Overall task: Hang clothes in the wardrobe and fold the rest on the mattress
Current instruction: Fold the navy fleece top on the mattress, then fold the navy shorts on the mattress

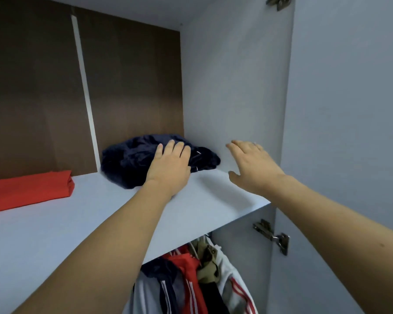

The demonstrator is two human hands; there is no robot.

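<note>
On pale wardrobe shelf [55,223], crumpled navy garment [132,159], folded red cloth [27,189]

Your left hand [168,166] and right hand [253,165] are bare; both forearms uncovered, no sleeves, gloves or jewellery visible.

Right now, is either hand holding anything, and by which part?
Nothing is gripped. The left hand rests flat on the dark blue garment, near its right side; the right hand hovers open.

Red cloth [27,189] cut off left.
</note>
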